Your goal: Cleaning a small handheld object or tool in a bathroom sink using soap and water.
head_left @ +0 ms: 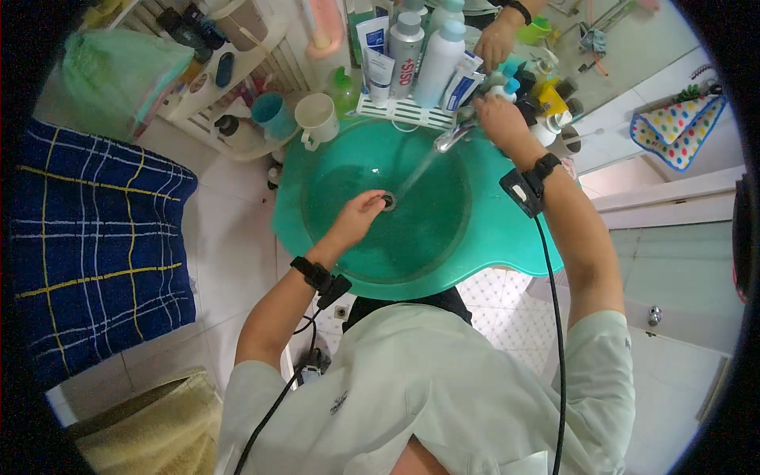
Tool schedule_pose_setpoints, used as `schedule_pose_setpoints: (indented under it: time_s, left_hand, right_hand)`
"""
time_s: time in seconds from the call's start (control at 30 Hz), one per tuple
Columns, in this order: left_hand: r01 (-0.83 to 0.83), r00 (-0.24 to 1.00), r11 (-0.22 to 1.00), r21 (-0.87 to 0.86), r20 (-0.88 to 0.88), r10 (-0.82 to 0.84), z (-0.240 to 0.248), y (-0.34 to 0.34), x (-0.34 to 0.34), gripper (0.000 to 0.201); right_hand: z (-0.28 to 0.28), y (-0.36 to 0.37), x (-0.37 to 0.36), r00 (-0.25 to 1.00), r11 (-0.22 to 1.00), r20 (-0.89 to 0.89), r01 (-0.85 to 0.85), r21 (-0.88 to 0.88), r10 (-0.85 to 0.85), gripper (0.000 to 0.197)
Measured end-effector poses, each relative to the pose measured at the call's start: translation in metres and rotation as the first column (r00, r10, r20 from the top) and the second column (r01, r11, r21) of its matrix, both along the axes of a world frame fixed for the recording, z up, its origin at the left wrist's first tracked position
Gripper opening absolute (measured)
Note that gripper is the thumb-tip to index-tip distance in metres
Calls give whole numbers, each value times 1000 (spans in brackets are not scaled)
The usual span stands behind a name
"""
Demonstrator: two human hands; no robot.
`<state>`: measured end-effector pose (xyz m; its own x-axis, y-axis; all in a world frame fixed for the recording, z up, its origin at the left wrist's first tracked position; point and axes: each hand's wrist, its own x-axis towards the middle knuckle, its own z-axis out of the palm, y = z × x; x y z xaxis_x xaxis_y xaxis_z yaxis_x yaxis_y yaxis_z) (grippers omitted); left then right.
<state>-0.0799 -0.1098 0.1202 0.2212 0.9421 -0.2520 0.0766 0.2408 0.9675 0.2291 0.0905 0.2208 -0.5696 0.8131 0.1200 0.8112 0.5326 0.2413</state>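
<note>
Water runs in a slanting stream from the chrome faucet [453, 139] into the round green washbasin [427, 245]. My left hand [359, 220] is low in the bowl at the metal drain [389, 201], its fingers drawn together; whatever they hold is too small to make out. Behind the faucet, my right hand [503, 120] has curled fingers between the faucet's base and a white bottle with a blue top [507, 89]. From this angle I cannot tell which of these it grips. Both wrists wear black straps with small devices.
A white slotted rack [408, 111] holds tubes and spray bottles behind the basin. At the left stand a white mug [317, 119], a blue cup [273, 115] and a crowded corner shelf [202, 91]. A plaid blue towel [103, 245] hangs there. The mirror [633, 39] reflects a hand.
</note>
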Motion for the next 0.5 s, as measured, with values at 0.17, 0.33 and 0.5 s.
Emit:
schedule_pose_setpoints:
  time_s: [0.17,0.33,0.5]
  left_hand:
    - [-32,999,998,-45,-27,31,-13,-6,-10,40]
    - [1,1000,996,-92,-10,-2,-7,1,-4,43]
    - [-122,988,987,-108,81,131,-2,3,4,46]
  right_hand:
    - [-4,14,-3,997,998,40,-58,-27,59,16]
    - [-19,8,-3,994,996,-85,74,46,-69,15]
    - [19,-32,-20,972,983,-150,185,-1,-183,20]
